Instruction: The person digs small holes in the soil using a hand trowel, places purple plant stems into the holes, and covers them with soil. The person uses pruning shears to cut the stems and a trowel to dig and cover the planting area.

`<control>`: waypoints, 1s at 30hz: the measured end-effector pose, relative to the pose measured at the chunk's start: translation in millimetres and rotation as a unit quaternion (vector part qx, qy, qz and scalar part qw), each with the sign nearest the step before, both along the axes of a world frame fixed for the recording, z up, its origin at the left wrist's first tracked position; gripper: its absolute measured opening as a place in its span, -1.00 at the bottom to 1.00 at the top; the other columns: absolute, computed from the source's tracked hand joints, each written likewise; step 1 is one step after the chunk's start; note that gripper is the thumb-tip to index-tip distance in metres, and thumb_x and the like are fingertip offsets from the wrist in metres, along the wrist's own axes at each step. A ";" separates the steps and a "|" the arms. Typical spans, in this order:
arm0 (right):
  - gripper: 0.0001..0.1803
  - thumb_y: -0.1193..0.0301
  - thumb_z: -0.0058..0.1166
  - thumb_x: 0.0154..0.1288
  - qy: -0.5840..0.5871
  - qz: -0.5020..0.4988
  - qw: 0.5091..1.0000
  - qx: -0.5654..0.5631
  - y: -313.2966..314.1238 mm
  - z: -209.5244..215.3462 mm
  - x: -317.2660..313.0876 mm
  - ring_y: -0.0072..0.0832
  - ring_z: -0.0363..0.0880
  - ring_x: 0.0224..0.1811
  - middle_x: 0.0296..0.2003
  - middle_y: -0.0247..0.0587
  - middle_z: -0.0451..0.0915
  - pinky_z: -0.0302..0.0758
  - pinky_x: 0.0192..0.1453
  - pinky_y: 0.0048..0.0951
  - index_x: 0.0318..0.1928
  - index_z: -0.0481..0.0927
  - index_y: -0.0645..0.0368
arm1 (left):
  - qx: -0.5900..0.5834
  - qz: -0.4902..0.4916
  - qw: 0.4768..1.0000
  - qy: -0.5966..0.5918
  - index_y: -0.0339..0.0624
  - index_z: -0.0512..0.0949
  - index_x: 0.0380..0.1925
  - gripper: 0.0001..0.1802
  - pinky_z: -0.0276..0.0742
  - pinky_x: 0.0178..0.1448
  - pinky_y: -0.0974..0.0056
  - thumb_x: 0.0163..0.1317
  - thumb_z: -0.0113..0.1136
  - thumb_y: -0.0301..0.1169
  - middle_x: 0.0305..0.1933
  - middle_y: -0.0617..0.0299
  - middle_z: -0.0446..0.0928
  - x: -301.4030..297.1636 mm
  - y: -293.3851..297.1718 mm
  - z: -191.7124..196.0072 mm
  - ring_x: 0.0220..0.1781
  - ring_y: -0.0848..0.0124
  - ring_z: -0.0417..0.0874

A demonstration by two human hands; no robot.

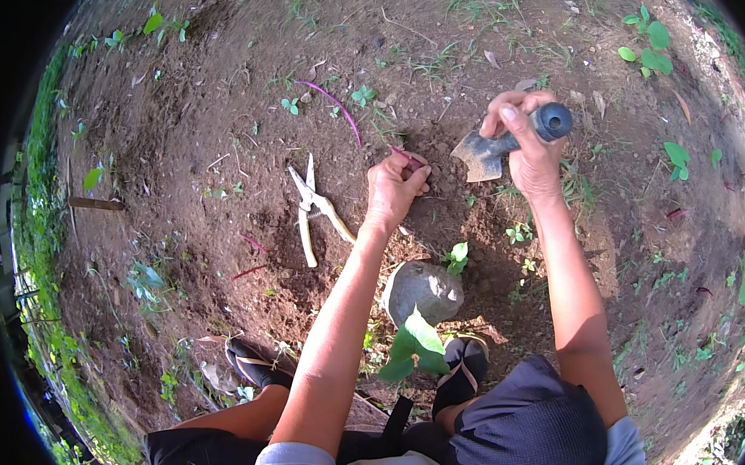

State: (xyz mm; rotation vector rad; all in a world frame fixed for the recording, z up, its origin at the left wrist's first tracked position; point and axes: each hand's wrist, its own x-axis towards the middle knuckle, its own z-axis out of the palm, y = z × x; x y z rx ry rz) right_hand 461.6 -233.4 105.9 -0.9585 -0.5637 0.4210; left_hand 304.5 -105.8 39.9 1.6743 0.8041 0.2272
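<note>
My left hand [395,187] is closed in a pinch at a patch of loose, dug soil. A short magenta stem [409,158] sticks out from its fingers; its lower end is hidden by the hand. My right hand [529,153] grips a hand trowel by its dark handle [551,121]. The soil-smeared metal blade [479,160] points left, just right of my left hand. Left of my left forearm lie pruning shears [314,207] with pale handles, blades apart. A long, curved magenta stem [338,109] rests on the ground beyond them.
A grey rock [420,295] sits between my forearms, with a large-leaved green plant [416,348] near my feet. A short wooden stick [95,204] lies far left. Small magenta pieces [250,271] and weeds [649,46] dot the brown soil.
</note>
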 end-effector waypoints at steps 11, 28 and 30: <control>-0.75 0.57 0.13 0.15 0.071 -0.166 0.983 -0.043 -15.1 40.6 -2.1 -0.70 0.20 -0.79 -0.75 -0.46 0.27 0.17 -0.72 -0.57 -0.50 0.32 0.05 | -0.029 -0.003 0.999 -0.021 -0.25 0.60 -0.30 -0.90 0.56 -0.37 0.47 0.18 0.26 -0.50 -0.49 0.29 0.61 -1.0 2.1 -4.7 -0.46 0.58 0.64; -0.79 0.70 0.00 0.05 -0.041 -0.127 0.989 0.065 -9.1 75.9 17.3 -0.64 0.19 -0.81 -0.76 -0.39 0.27 0.17 -0.75 -0.47 -0.51 0.32 0.12 | 0.029 -0.014 0.999 -0.017 -0.24 0.60 -0.31 -0.91 0.56 -0.38 0.47 0.18 0.25 -0.50 -0.48 0.30 0.61 -2.4 2.1 -10.4 -0.43 0.60 0.63; -0.81 0.70 -0.02 0.05 0.066 -0.152 0.986 -0.015 -1.2 49.4 21.6 -0.63 0.19 -0.81 -0.76 -0.37 0.28 0.18 -0.74 -0.45 -0.52 0.33 0.14 | -0.003 0.003 0.999 -0.037 -0.24 0.59 -0.32 -0.91 0.55 -0.38 0.48 0.17 0.27 -0.50 -0.50 0.31 0.60 -1.6 0.2 -10.5 -0.44 0.60 0.64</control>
